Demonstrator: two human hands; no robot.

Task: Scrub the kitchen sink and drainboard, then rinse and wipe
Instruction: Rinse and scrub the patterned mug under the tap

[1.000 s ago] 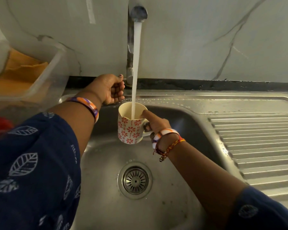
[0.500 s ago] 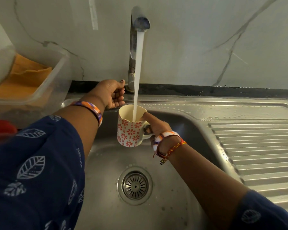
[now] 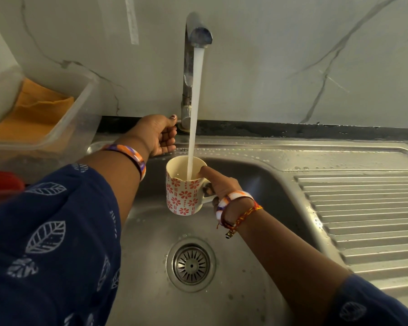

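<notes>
Nearest us, one sink (image 3: pixel 151 267) with one drain (image 3: pixel 190 264). Our right hand (image 3: pixel 224 188) still grips one mug (image 3: pixel 185 188) under the stream (unchanged); left hand (image 3: pixel 159 135) curls by one tap (image 3: pixel 190 74).

The stainless steel sink (image 3: pixel 151 231) has a deep basin with a round slotted drain (image 3: pixel 191 264) in its floor and scattered droplets on its walls. To its right the drainboard (image 3: pixel 363 220) is one piece with it, ribbed with parallel grooves and beaded with water along its back rim. The chrome tap (image 3: pixel 190 67) rises behind the basin, with a white stream (image 3: pixel 196 109) running from its spout. The stream falls into an upright cream mug (image 3: pixel 183 196) with red flowers, held above the basin
</notes>
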